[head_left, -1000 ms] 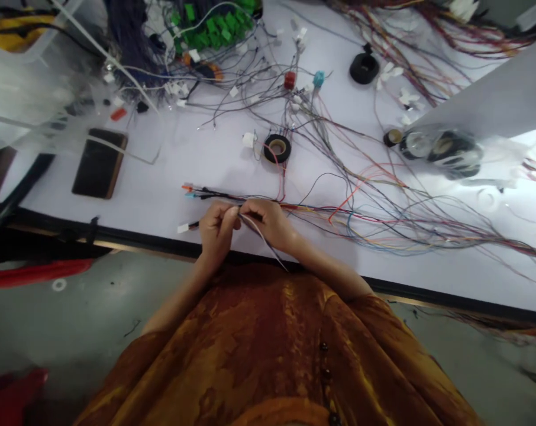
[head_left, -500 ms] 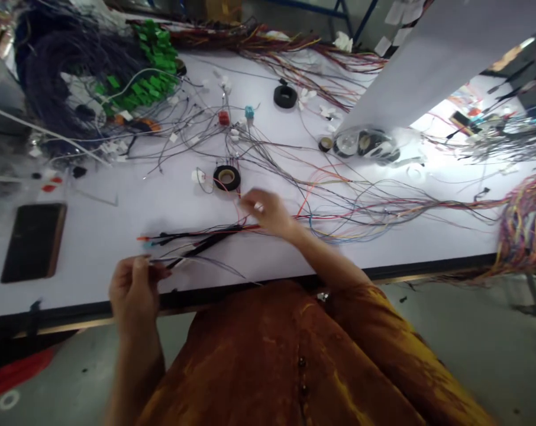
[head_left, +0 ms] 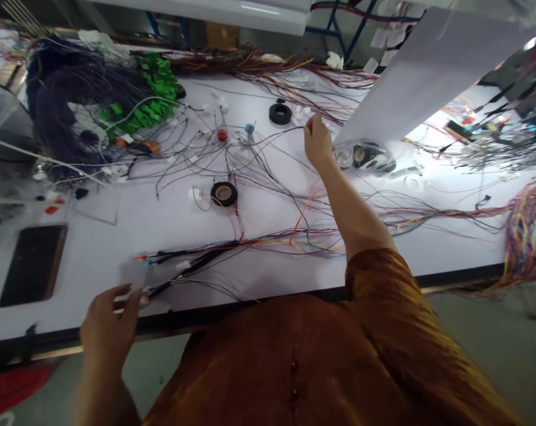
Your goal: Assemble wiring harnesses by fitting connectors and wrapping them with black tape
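My left hand (head_left: 110, 325) is closed at the table's front edge, pinching a small white connector (head_left: 144, 296). That connector ends a black-sleeved branch of a wire harness (head_left: 215, 254), which lies along the table to the right. My right hand (head_left: 317, 142) is raised and reaches far over the table, its fingers pinched together. A thin dark wire (head_left: 277, 135) runs up to those fingertips from the loose wires near a red connector (head_left: 222, 135) and a blue connector (head_left: 249, 128). A black tape roll (head_left: 224, 194) lies between my hands.
A second black tape roll (head_left: 280, 113) lies farther back. At left are a phone (head_left: 32, 265) and a coil of dark wires (head_left: 50, 106) with green connectors (head_left: 155, 89). A white slanted panel (head_left: 396, 77) rises at right, near a colourful wire bundle (head_left: 532, 236).
My right hand has moved up and right, away from the harness middle, and a dark wire now leads to its fingers. My left hand has shifted slightly left and down with the connector.
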The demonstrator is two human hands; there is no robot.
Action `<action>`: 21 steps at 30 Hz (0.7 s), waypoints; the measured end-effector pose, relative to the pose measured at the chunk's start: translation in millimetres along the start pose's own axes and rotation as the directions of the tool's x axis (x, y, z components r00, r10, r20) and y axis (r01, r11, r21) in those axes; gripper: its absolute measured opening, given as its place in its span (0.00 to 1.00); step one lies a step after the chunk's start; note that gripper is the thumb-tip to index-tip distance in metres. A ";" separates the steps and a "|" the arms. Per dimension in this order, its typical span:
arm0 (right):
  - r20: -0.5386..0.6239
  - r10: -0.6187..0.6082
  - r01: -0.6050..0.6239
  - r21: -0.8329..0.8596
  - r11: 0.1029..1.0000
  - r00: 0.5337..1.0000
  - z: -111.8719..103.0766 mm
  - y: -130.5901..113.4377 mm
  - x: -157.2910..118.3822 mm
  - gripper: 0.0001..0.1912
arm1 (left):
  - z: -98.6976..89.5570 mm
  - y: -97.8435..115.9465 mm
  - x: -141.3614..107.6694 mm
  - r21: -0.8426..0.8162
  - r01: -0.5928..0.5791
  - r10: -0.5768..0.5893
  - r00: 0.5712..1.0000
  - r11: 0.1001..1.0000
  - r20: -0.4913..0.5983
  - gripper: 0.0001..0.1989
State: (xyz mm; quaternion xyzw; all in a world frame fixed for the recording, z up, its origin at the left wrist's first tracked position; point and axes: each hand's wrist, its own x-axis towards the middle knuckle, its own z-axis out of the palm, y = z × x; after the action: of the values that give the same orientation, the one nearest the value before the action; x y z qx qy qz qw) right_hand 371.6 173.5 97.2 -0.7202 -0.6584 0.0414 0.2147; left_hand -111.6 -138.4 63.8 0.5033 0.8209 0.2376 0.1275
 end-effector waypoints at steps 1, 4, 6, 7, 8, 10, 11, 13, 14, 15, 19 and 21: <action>-0.043 -0.001 0.002 0.017 1.000 0.999 -8.4 0.6 2.3 0.16 | -5.4 4.1 2.2 0.006 -0.021 0.021 1.000 1.000 0.004 0.06; -0.099 -0.014 0.020 0.055 0.998 0.995 -30.7 4.3 10.4 0.18 | -21.0 34.4 8.6 -0.018 -0.092 0.093 0.994 0.996 0.058 0.11; -0.124 -0.013 0.022 0.077 0.997 0.992 -42.3 7.3 16.4 0.19 | -24.5 69.5 14.4 -0.073 -0.192 0.201 0.966 0.979 0.161 0.15; -0.145 -0.014 0.028 0.093 0.995 0.989 -47.1 8.7 19.0 0.18 | -22.4 90.3 18.5 -0.108 -0.267 0.285 0.930 0.958 0.232 0.15; -0.166 -0.017 0.036 0.112 0.993 0.986 -51.1 9.9 21.2 0.17 | -17.0 112.2 23.8 -0.162 -0.355 0.388 0.869 0.921 0.307 0.14; -0.210 -0.012 0.046 0.158 0.986 0.978 -55.9 11.9 23.3 0.13 | 3.7 157.3 38.2 -0.275 -0.537 0.602 0.692 0.798 0.398 0.11; -0.232 -0.007 0.049 0.177 0.983 0.973 -56.3 12.6 22.8 0.14 | 18.5 179.4 47.0 -0.304 -0.618 0.686 0.611 0.725 0.395 0.11; -0.233 0.013 0.046 0.248 0.968 0.972 -53.4 13.4 18.6 0.15 | 54.4 221.7 66.6 -0.326 -0.729 0.789 0.479 0.602 0.386 0.14; -0.214 0.021 0.043 0.291 0.956 0.977 -50.7 13.4 15.2 0.16 | 74.0 241.3 77.0 -0.326 -0.774 0.822 0.410 0.543 0.396 0.15; -0.193 0.027 0.041 0.340 0.940 0.981 -47.9 13.5 11.4 0.15 | 94.0 259.6 87.5 -0.321 -0.808 0.840 0.348 0.494 0.416 0.17; -0.085 0.035 0.019 0.557 0.830 0.996 -49.0 21.1 0.4 0.11 | 164.1 309.6 129.3 -0.232 -0.861 0.831 0.312 0.452 0.461 0.26; -0.138 0.146 -0.015 0.676 0.737 0.979 -62.2 34.6 2.0 0.11 | 187.0 315.6 147.7 -0.131 -0.865 0.775 0.353 0.484 0.524 0.25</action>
State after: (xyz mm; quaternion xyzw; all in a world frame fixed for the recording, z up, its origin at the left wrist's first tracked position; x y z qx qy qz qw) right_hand 425.4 158.1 141.3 -0.6229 -0.5448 0.2189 0.5170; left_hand 145.9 161.7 72.0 0.8978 0.4053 0.0538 0.1635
